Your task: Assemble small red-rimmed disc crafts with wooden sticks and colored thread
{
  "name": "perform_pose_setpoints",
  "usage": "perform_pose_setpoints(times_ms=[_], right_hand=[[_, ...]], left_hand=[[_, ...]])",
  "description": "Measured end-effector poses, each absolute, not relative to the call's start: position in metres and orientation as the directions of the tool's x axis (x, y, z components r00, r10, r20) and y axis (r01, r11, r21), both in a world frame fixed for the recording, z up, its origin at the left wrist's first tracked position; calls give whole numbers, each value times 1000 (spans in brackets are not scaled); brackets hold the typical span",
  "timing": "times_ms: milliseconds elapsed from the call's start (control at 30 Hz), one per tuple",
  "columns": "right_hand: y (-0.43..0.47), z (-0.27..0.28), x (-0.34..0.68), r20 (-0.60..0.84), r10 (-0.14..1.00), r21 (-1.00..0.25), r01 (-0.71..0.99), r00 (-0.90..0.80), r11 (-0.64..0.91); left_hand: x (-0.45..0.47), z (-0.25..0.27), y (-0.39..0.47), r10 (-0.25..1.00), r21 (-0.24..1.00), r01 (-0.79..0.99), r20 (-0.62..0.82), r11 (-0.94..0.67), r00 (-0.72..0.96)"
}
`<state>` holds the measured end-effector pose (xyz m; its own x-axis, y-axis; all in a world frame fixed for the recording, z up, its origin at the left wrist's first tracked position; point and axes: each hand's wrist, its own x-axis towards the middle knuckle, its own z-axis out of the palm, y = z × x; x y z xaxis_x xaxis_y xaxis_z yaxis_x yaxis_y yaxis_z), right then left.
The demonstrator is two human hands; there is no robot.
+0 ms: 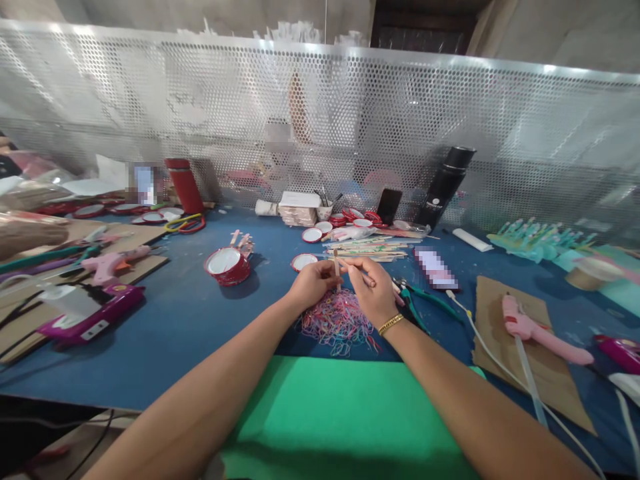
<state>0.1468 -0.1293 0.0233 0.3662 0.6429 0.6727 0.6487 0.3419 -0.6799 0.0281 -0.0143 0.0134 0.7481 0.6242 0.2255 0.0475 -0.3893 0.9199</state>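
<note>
My left hand [316, 285] pinches a thin, pale wooden stick [337, 272], which stands nearly upright between my fingers. Close beside it, my right hand [374, 292], with a gold bracelet [391, 325] at the wrist, is closed with its fingertips at the stick. What else those fingers hold is too small to make out. Under both hands lies a tangled heap of multicoloured threads [337, 323]. A green sheet [345, 407] covers the near edge. Just beyond my hands are several thin printed strips [373, 247] and a red-rimmed white disc [304, 262].
Left stand a red-rimmed round stack [227, 267], a purple power strip [95, 319] and a pink glue gun [114, 264]. Right are green-handled pliers [433, 301], a phone [436, 268] on a cable, and another pink glue gun [540, 332] on cardboard [487, 307]. A perforated metal screen [240, 113] closes the back.
</note>
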Motion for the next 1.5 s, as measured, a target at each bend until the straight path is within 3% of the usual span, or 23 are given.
perform_pose_setpoints(times_ms=[300, 600, 1033, 1500], right_hand=[[-130, 25, 146, 676, 642, -668, 670, 362, 324], [-127, 19, 154, 642, 630, -726, 609, 437, 318], [-128, 22, 144, 684, 632, -663, 672, 365, 330], [-128, 21, 143, 683, 621, -669, 671, 384, 321]], left_hand=[[27, 8, -10, 618, 889, 85, 242, -451, 748], [28, 2, -5, 681, 907, 142, 187, -397, 708], [25, 6, -8, 652, 867, 141, 243, -478, 718], [24, 10, -11, 686, 884, 171, 203, -436, 698]])
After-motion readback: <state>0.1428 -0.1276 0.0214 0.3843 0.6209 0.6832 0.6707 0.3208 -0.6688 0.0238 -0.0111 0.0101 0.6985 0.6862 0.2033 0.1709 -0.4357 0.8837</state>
